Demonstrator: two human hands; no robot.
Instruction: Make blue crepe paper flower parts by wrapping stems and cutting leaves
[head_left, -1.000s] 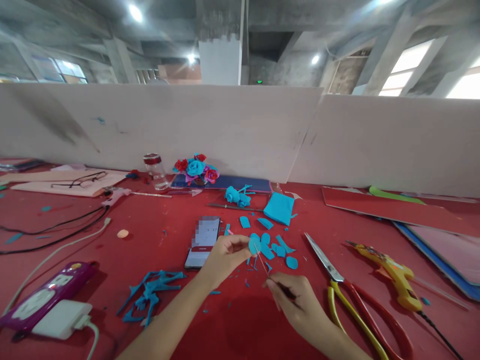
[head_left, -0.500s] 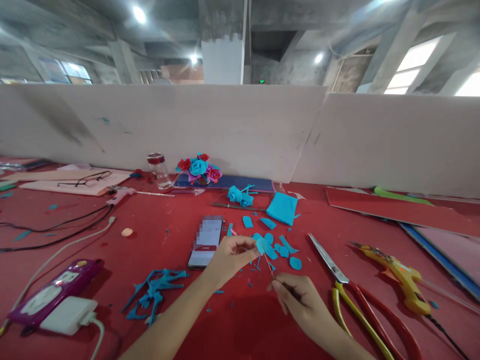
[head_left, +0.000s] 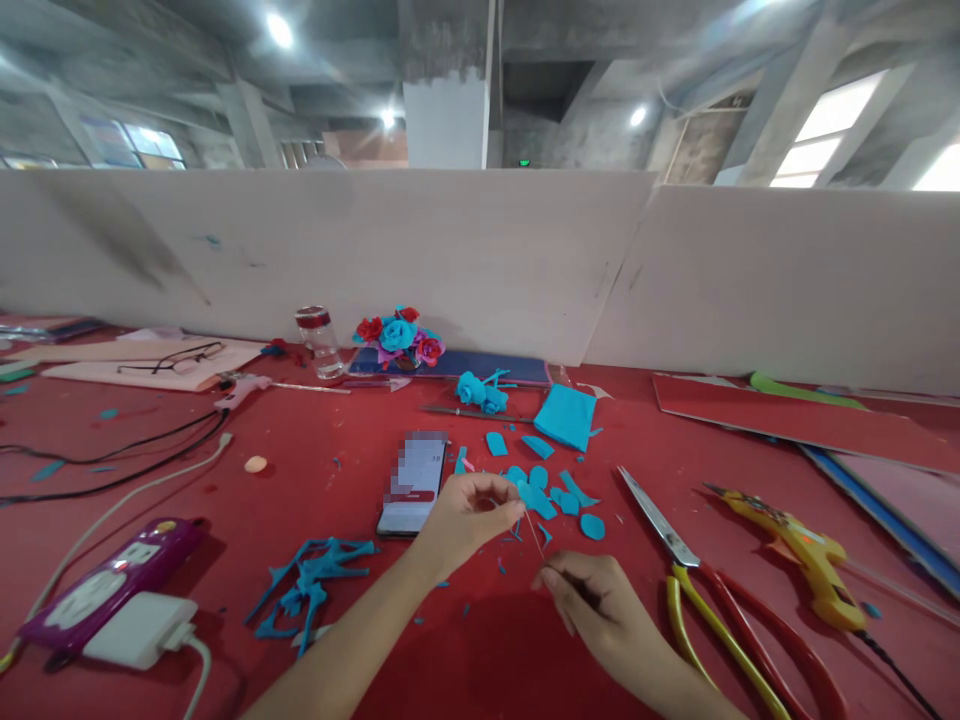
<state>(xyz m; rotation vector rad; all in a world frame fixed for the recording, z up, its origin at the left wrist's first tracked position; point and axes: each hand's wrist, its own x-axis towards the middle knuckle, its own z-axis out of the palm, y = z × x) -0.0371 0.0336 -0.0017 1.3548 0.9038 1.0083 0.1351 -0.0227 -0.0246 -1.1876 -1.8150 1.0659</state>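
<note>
My left hand (head_left: 474,512) is closed in a pinch on the upper end of a thin, pale wire-like stick (head_left: 535,534). Lower and to the right, my right hand (head_left: 592,592) pinches the other end, its fingers curled. The stick slants between the two hands above the table. Just behind the fingertips lie cut blue petal pieces (head_left: 538,500) and small blue scraps, partly covered by my left hand. A phone (head_left: 414,487) lies beside my left wrist.
Large scissors (head_left: 671,540) and a yellow glue gun (head_left: 795,555) lie on the right. Blue offcuts (head_left: 311,585) and a purple power strip (head_left: 112,575) are on the left. Behind are blue flowers (head_left: 480,391), a blue sheet (head_left: 566,417), a bouquet (head_left: 397,337) and a jar (head_left: 320,342).
My left fingertips have shifted slightly down and right along the thin stick, so less of it shows between the hands. My right hand has hardly moved.
</note>
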